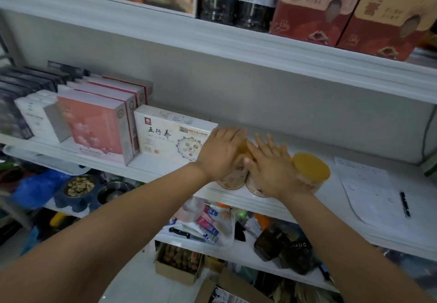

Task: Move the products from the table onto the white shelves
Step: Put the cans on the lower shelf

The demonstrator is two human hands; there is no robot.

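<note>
Three round jars with yellow lids stand in a row near the front of the white shelf (236,197). The right jar (311,169) is in full view. My left hand (221,155) lies with straight fingers over the lid of the left jar (233,179). My right hand (272,168) lies flat over the middle jar (254,185), fingers spread and pointing to the back. Both lids under my hands are mostly hidden. A white box with Chinese print (169,137) stands just left of my left hand.
Pink boxes (94,125) and dark boxes (21,90) fill the shelf's left part. Papers (369,189) and a black pen (404,204) lie at its right. Red-and-tan cartons (331,7) and bottles stand on the shelf above. Cluttered shelves with a knife, tubes and bowls lie below.
</note>
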